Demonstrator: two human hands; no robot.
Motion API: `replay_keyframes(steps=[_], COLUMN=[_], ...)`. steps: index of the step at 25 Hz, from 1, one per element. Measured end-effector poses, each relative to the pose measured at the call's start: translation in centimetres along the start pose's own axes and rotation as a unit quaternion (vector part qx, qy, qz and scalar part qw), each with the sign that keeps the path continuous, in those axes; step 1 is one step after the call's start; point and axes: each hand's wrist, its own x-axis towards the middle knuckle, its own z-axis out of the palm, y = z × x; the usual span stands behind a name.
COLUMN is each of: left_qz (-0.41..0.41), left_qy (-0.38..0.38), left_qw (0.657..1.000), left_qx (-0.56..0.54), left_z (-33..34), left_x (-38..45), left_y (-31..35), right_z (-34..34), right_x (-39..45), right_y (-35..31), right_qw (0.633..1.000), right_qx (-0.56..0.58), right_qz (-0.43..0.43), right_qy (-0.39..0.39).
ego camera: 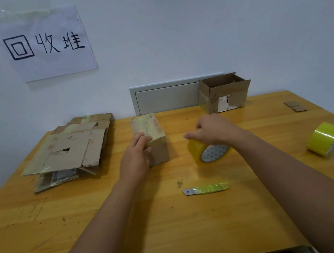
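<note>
A small taped cardboard box (152,132) stands on the wooden table (88,212) near the middle. My left hand (136,158) lies against its near left corner, fingers over the top edge and thumb on its front. My right hand (215,129) is over a roll of yellow tape (208,151) just right of the box, fingers curled down onto the roll's top; the hand is blurred. A blade wrapped in yellow tape (207,189) lies on the table in front of the roll.
Flattened cardboard boxes (68,151) are stacked at the left. An open cardboard box (224,93) stands at the back by the wall. A second yellow tape roll (325,138) lies at the right, a small cardboard scrap (295,106) beyond it.
</note>
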Motion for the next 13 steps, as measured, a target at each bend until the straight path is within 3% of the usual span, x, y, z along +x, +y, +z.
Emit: replay_keyframes(steps=[4,9,11,13], left_qz=[0.005,0.0,-0.002,-0.004], left_qy=[-0.001,0.008,0.011,0.012], left_qw=[1.0,1.0,1.0,1.0], left_qx=[-0.008,-0.001,0.005,0.016], left_z=[0.0,0.3,0.5,0.7], left_x=[-0.1,-0.1,-0.1,-0.2], left_y=[-0.2,-0.3,-0.3,-0.2], right_z=[0.1,0.1,0.2,0.1], right_x=[-0.1,-0.4,-0.6,-0.5], right_y=[1.5,4.8,5.5,5.9], right_qw=[0.986,0.975,0.973,0.987], right_qx=[0.138,0.208,0.218,0.151], right_qz=[0.034,0.047,0.039,0.027], right_qy=[-0.081,-0.059,-0.061,-0.053])
